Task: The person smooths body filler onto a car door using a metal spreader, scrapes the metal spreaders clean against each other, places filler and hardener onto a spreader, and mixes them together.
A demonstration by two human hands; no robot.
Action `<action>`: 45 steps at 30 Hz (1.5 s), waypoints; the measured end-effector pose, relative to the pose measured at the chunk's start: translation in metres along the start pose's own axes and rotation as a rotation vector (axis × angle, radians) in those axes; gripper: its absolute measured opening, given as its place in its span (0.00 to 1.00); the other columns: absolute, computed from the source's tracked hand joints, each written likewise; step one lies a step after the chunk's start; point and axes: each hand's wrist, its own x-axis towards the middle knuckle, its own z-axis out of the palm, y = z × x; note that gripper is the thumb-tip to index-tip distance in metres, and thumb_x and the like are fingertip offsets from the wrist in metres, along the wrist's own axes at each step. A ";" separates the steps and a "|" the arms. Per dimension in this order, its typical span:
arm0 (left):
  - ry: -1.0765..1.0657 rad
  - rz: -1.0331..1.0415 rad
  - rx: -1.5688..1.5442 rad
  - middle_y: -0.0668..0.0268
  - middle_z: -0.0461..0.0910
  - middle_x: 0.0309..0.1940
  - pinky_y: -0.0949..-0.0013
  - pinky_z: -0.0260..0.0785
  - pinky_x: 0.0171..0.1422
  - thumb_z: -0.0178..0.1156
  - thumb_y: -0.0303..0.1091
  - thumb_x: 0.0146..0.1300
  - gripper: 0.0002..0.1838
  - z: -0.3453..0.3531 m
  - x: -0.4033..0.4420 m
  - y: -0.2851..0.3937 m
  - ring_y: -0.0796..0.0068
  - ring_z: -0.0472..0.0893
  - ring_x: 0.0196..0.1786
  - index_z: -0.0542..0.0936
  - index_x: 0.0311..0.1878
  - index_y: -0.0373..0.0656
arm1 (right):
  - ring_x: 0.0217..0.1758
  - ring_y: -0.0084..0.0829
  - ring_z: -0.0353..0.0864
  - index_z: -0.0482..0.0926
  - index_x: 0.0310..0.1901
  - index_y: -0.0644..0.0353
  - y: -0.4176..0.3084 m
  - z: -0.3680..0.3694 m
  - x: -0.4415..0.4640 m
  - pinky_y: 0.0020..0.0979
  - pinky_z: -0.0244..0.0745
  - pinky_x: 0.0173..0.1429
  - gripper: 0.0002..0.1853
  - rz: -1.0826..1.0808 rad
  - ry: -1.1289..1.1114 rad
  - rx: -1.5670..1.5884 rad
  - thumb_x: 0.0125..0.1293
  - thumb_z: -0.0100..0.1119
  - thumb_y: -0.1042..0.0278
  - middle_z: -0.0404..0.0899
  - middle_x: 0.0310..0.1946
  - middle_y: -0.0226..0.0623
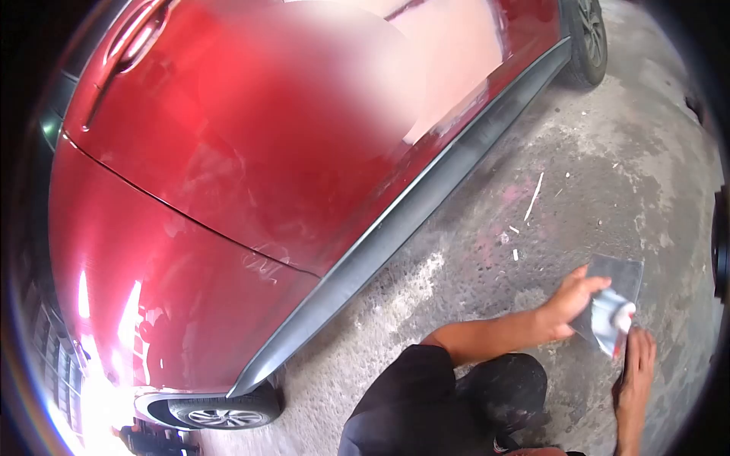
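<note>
My left hand is closed on a thin, flat dark-grey plate, its thumb lying over the top. A pale bluish-white lump or packet with a whiter end and traces of red lies against the plate; motion blur hides its exact kind. My right hand is beside its lower right edge, fingers bent and pressed together near the red part. Whatever the right fingers grip is too blurred to name. Both hands are low over the concrete floor, to the right of my knee.
A red car fills the left and top, its door bearing a pale, sanded-looking patch. A dark sill runs diagonally between two wheels. White scraps and pinkish dust lie on the concrete floor.
</note>
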 end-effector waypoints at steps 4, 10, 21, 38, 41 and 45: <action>0.009 0.105 0.229 0.62 0.77 0.45 0.67 0.75 0.49 0.52 0.29 0.67 0.16 -0.030 0.009 -0.005 0.73 0.79 0.45 0.68 0.56 0.37 | 0.62 0.54 0.66 0.72 0.56 0.70 -0.015 -0.024 0.032 0.45 0.59 0.68 0.28 0.079 0.185 0.072 0.48 0.45 0.85 0.72 0.56 0.51; 0.212 0.025 0.174 0.62 0.76 0.44 0.67 0.74 0.48 0.52 0.29 0.66 0.17 -0.042 0.018 -0.014 0.74 0.78 0.46 0.67 0.57 0.37 | 0.61 0.51 0.67 0.74 0.55 0.62 -0.025 -0.016 0.059 0.45 0.58 0.69 0.29 -0.007 -0.165 0.488 0.46 0.49 0.77 0.69 0.58 0.48; -0.001 0.095 0.124 0.63 0.77 0.42 0.68 0.74 0.49 0.51 0.27 0.67 0.15 -0.026 0.005 0.016 0.74 0.79 0.44 0.68 0.56 0.39 | 0.59 0.54 0.69 0.74 0.53 0.68 0.012 0.016 0.024 0.49 0.59 0.66 0.20 -0.003 -0.144 -0.029 0.56 0.48 0.79 0.74 0.52 0.48; 0.239 0.069 -0.052 0.60 0.77 0.44 0.61 0.77 0.48 0.52 0.32 0.68 0.13 -0.014 0.000 0.014 0.68 0.80 0.46 0.69 0.53 0.40 | 0.58 0.55 0.70 0.76 0.52 0.62 -0.034 -0.032 0.041 0.57 0.65 0.61 0.24 -0.243 0.195 0.130 0.50 0.60 0.66 0.73 0.54 0.49; 0.075 -0.155 -0.025 0.61 0.77 0.44 0.63 0.76 0.49 0.52 0.32 0.68 0.14 -0.031 0.005 -0.002 0.70 0.80 0.45 0.69 0.54 0.40 | 0.57 0.53 0.70 0.76 0.52 0.62 -0.029 0.001 0.022 0.53 0.67 0.62 0.24 -0.277 0.172 0.051 0.50 0.59 0.69 0.73 0.52 0.49; 0.021 -0.065 0.109 0.60 0.76 0.47 0.59 0.77 0.49 0.53 0.27 0.65 0.16 -0.028 -0.007 0.000 0.68 0.80 0.47 0.67 0.55 0.40 | 0.57 0.46 0.71 0.76 0.53 0.58 0.021 0.015 0.000 0.46 0.66 0.63 0.27 -0.024 -0.242 -0.128 0.45 0.60 0.77 0.75 0.52 0.42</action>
